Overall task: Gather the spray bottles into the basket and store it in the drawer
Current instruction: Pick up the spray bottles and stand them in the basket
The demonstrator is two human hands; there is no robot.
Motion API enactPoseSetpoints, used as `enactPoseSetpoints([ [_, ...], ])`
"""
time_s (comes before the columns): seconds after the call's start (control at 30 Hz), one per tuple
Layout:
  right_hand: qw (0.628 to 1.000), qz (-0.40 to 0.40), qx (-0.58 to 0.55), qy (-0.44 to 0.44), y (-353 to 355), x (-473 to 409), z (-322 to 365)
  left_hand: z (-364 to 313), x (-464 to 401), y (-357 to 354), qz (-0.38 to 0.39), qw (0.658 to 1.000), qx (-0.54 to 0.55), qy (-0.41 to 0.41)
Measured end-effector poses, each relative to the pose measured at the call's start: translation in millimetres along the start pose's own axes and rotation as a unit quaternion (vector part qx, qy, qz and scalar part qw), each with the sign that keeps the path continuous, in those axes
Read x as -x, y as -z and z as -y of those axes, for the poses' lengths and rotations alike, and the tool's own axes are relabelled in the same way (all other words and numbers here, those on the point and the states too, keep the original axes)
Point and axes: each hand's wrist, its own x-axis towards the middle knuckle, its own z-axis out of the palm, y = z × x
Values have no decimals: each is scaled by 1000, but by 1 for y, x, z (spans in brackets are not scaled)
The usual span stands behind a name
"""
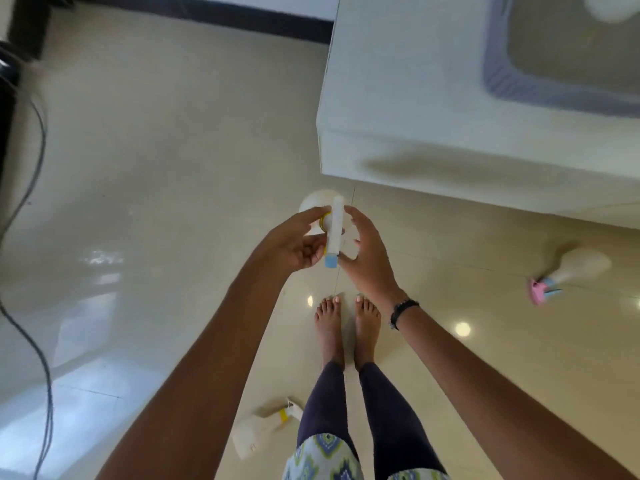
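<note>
A translucent white spray bottle with a yellow collar and blue nozzle (333, 226) is held upright above the floor, clamped between the left hand (298, 244) and right hand (367, 251), probably for carrying to the grey-rimmed basket (498, 77) on the white cabinet top's far right corner. A pink-triggered bottle (571, 268) and a yellow-collared bottle (258, 433) are left lying on the cream tiled floor (156, 202); nothing blocks the path.

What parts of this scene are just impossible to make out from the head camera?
- Basket: blurred and cut off by the right edge, so its contents are unclear.
- White shape at the top right: cropped and blurred; unidentifiable.
- Held spray bottle: its body is mostly hidden by the left hand and right hand.
- Bottle behind the legs: its nozzle is partly hidden.
- Drawer: not in view.
</note>
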Motion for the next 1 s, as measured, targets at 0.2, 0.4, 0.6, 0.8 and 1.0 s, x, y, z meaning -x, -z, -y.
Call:
enactPoseSetpoints([
  [0.2,992,-99,-7,76,48,17,77,-33,91,-34,76,997,15,0],
  [0.4,970,-202,15,138,104,0,123,-74,138,-82,116,993,11,-21],
  [0.6,949,-259,72,167,187,-42,144,-125,168,-165,158,977,-83,-119],
  [0.8,940,-284,84,170,279,-98,132,-155,152,-255,41,927,-117,-354],
  [1.0,958,-239,70,144,348,-164,98,-162,86,-325,1,869,-191,-457],
])
